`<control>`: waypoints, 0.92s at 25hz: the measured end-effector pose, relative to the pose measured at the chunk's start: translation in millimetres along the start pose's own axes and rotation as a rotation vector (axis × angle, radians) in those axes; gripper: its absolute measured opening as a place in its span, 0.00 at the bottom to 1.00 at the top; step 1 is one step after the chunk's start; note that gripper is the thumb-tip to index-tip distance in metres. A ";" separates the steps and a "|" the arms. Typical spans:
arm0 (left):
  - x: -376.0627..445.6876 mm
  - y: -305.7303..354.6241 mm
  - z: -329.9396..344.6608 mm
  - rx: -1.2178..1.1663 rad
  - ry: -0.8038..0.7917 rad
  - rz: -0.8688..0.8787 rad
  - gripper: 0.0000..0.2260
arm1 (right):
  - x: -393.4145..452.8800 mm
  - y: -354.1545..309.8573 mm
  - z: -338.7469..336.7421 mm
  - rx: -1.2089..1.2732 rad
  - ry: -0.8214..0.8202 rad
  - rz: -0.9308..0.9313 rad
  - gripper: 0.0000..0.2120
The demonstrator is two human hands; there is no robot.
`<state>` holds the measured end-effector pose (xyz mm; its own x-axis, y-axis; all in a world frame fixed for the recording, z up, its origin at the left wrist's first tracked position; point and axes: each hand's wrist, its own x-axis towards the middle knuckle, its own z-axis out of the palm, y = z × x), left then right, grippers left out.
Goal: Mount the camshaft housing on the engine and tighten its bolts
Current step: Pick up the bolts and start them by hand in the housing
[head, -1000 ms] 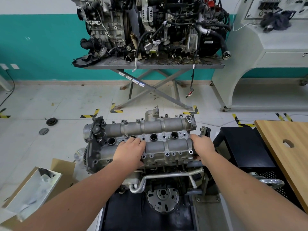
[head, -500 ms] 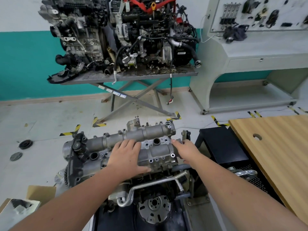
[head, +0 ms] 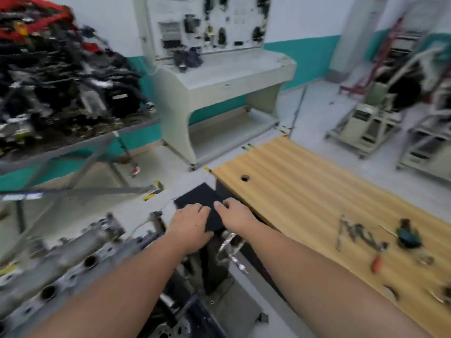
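Since the earlier frame, both hands have been lifted off the camshaft housing (head: 61,262) and swung to the right of it, and the view has been turned toward the wooden worktop (head: 329,191). The fingers of the left hand (head: 191,225) are seen loosely extended with nothing held; those of the right hand (head: 234,215) are slightly curled and also empty, though motion blur leaves the exact pose uncertain. Both hands are held side by side over a black surface (head: 195,196), between the housing and the worktop, apparently in transit rather than at rest. The housing is left lying along the top of the engine, at lower left, with its bolt holes showing. Beyond the hands, on the far side of the worktop from the housing, loose tools (head: 361,234) and a dark green object (head: 408,236) are scattered. A reach for bolts or a tool is judged the likely reason for the turn.
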<state>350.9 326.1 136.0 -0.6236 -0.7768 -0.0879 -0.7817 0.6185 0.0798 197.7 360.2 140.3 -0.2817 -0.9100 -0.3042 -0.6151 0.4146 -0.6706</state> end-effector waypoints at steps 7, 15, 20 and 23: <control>121.6 163.5 0.0 0.040 0.012 0.335 0.22 | -2.0 137.3 -130.3 0.061 0.217 0.195 0.27; 195.6 286.3 98.1 0.286 -0.468 0.586 0.26 | -4.0 311.2 -169.7 -0.053 0.200 0.570 0.18; 226.2 310.5 161.5 0.313 -0.663 0.603 0.25 | 22.3 386.7 -190.2 -0.130 0.192 0.761 0.15; 246.8 308.9 179.8 0.356 -0.685 0.555 0.29 | 46.2 420.2 -189.5 -0.149 0.239 0.796 0.19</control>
<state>-45.9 346.8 -39.6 -0.6870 -0.1925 -0.7007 -0.2586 0.9659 -0.0117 -213.3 492.7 -27.3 -0.8105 -0.3281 -0.4853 -0.2530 0.9432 -0.2152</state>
